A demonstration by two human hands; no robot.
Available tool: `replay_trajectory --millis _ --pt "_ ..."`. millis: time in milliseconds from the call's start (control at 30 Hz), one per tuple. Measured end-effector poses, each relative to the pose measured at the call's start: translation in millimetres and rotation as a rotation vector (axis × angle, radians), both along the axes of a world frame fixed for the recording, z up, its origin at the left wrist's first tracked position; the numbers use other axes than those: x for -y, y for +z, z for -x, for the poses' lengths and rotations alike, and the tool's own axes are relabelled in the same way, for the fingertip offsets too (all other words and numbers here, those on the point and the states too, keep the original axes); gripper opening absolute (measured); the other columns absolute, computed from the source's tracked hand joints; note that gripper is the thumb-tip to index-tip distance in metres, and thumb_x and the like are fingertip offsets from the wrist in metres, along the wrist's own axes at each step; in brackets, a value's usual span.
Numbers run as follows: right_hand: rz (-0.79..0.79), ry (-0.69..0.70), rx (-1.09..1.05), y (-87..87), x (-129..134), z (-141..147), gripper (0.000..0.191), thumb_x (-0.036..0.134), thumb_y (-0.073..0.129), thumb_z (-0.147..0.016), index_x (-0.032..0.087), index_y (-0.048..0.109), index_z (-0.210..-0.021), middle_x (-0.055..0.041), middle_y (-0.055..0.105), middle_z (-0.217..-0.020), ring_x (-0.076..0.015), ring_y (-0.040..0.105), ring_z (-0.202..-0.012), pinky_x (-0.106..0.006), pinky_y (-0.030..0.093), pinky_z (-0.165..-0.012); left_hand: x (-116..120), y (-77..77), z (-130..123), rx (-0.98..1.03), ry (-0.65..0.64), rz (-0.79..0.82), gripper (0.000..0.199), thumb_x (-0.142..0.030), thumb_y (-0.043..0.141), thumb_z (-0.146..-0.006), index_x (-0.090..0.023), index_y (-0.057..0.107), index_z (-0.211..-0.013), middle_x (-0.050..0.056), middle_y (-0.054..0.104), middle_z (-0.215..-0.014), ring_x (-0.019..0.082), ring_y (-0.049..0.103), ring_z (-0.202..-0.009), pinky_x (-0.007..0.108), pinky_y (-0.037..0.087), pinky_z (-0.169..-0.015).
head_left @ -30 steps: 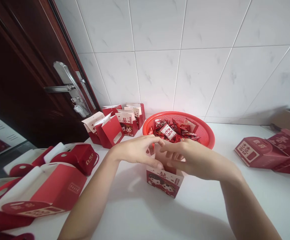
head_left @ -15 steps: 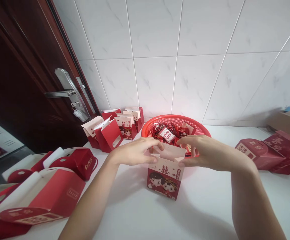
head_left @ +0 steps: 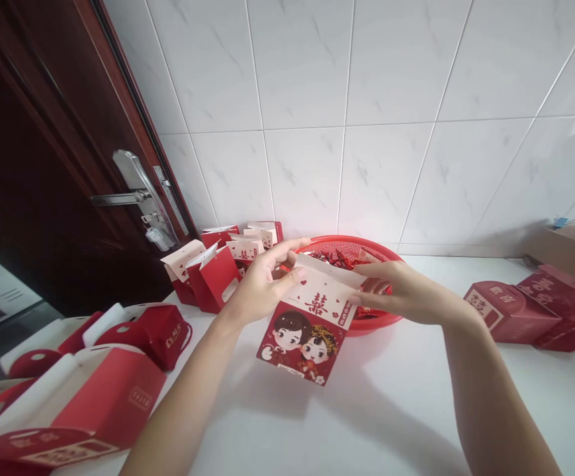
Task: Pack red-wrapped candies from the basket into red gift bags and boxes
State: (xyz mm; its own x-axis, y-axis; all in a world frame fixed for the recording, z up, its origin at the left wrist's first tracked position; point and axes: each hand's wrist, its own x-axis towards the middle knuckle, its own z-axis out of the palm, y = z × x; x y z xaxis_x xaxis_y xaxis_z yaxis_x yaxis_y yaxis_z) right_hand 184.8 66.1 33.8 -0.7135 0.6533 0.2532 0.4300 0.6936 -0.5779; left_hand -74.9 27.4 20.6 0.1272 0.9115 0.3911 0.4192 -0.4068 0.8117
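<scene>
Between my two hands hangs a red and cream gift box [head_left: 306, 337] printed with two cartoon figures, tilted and lifted off the white table. My left hand [head_left: 270, 281] pinches its upper left edge, thumb on the front. At the upper right edge my right hand [head_left: 391, 287] grips it, with the fingertips partly behind the panel. The top flaps look pressed close together. Just behind stands a red plastic basket [head_left: 374, 248] of red-wrapped candies [head_left: 335, 258], partly hidden by the box and hands.
Several small gift boxes [head_left: 212, 274] stand at the back left, by the wall. Larger open red boxes [head_left: 103, 396] fill the left side of the table [head_left: 391, 410]. More red boxes [head_left: 508, 311] and a cardboard carton [head_left: 555, 248] are at the right. A dark door [head_left: 59, 132] stands left.
The gift box has been raised off the table and tilted, its bottom swinging left. Its top, open before, now looks closed together. My left hand has moved left and up along its edge.
</scene>
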Motion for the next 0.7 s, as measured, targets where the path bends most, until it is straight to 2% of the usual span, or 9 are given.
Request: replay_trajectory --millis 167,400,567,700 --pt "0.198 0.030 -0.200 0.4 -2.8 3.3 0.035 0.048 0.069 -0.090 0.019 0.060 -0.073 0.0003 0.062 -0.072 -0.0145 0.060 -0.068 -0.028 0.048 -0.060 2.0 2.0 -4.6 0.131 0.051 -0.022 0.047 -0.035 0.069 -0.087 -0.021 0.063 -0.131 0.004 0.065 -0.094 0.019 0.062 -0.089 0.033 0.055 -0.082" --pt "0.270 -0.045 -0.423 -5.1 -6.6 5.5 0.039 0.050 0.080 -0.081 0.016 0.065 -0.067 -0.0017 0.064 -0.065 -0.0132 0.057 -0.062 -0.027 0.044 -0.053 4.1 1.5 -6.3 0.256 0.007 -0.009 0.040 -0.034 0.072 -0.086 -0.021 0.065 -0.124 0.002 0.067 -0.090 0.016 0.062 -0.085 0.029 0.053 -0.077" --pt "0.292 -0.033 -0.524 -7.7 -8.0 4.2 0.040 0.049 0.084 -0.077 0.016 0.066 -0.063 -0.0025 0.064 -0.062 -0.0143 0.059 -0.060 -0.027 0.045 -0.052 2.4 1.8 -4.8 0.306 -0.066 -0.015 0.041 -0.034 0.078 -0.082 -0.021 0.067 -0.119 0.002 0.069 -0.093 0.015 0.064 -0.083 0.027 0.053 -0.075" --pt "0.300 -0.025 -0.555 -7.2 -8.4 3.6 0.039 0.049 0.086 -0.075 0.017 0.067 -0.063 -0.0034 0.066 -0.063 -0.0153 0.061 -0.060 -0.028 0.047 -0.052 2.6 1.8 -5.0 0.296 -0.096 -0.006 0.044 -0.031 0.082 -0.079 -0.021 0.067 -0.119 0.000 0.069 -0.084 0.015 0.065 -0.080 0.027 0.053 -0.075"
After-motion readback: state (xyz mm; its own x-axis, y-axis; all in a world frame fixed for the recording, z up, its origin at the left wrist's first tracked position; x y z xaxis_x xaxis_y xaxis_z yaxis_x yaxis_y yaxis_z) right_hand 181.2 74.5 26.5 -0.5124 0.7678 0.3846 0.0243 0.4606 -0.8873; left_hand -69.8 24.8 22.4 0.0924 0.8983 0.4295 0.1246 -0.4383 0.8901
